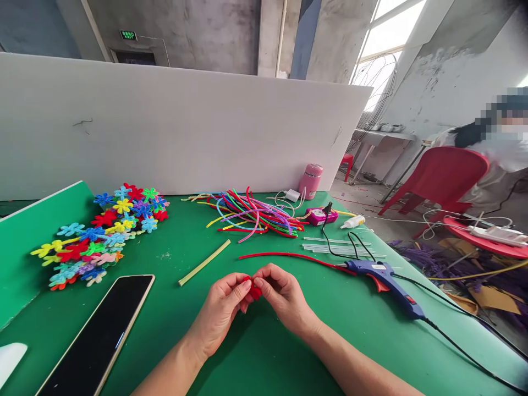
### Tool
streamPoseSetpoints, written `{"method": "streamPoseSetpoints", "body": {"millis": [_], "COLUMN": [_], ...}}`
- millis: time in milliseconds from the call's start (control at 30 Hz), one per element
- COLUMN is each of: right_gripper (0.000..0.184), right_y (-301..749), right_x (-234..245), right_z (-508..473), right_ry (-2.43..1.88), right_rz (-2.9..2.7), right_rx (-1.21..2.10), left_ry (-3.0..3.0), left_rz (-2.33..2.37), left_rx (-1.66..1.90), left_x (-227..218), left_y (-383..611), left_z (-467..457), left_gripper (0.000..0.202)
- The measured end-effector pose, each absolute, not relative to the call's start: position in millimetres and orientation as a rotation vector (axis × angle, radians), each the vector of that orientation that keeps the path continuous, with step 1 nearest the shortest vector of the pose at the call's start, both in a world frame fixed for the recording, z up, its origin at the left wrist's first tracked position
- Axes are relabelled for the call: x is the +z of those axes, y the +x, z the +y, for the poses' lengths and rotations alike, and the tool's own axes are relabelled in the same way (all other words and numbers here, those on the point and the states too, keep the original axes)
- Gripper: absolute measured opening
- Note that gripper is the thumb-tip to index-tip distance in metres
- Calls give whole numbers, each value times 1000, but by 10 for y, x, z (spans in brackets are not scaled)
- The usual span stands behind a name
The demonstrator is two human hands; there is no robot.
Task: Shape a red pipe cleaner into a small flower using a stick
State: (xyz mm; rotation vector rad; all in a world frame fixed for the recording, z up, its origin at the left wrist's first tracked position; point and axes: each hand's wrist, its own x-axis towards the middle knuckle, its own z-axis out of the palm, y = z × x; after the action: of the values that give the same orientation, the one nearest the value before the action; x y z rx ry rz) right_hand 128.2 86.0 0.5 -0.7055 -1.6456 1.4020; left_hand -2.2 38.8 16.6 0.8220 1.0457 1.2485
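Observation:
My left hand (226, 301) and my right hand (284, 297) meet over the green table, fingertips pinched together. Between them is a small red bent pipe cleaner (255, 291), partly covered by my fingers, so its exact shape is hard to see. Just beyond my hands lies a long red pipe cleaner (280, 254), its right end by the nozzle of a blue glue gun (383, 275). To the upper left of my left hand rests a pale yellow strip (205, 263). A loose pile of coloured pipe cleaners (256, 214) spreads farther back.
Pipe-cleaner flowers (103, 231) are heaped at the left, above a phone (99, 335). Clear glue sticks (338, 248), a white bottle (353, 221), a pink box (320, 216) and a pink flask (311, 181) stand or lie right. A person sits beyond, by a red chair (445, 170).

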Motion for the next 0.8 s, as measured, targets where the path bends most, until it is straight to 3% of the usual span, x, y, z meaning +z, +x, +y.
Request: {"method": "streamPoseSetpoints", "body": {"millis": [367,633,800], "right_gripper": [20,21,14], "right_y": [1309,1305,1348], "right_x": [30,30,20], "right_z": [857,872,912], "right_ry": [-764,-742,-690], "right_rz": [-1760,-1735,-1850], "right_rx": [1226,1297,1098], "left_ry": [880,935,935], "left_rz": [1091,1145,1168], "left_rx": [1282,1316,1308], "left_x": [181,203,190], "left_y": [-12,-2,-15], "left_z": [366,364,365], "left_gripper": [22,24,25]}}
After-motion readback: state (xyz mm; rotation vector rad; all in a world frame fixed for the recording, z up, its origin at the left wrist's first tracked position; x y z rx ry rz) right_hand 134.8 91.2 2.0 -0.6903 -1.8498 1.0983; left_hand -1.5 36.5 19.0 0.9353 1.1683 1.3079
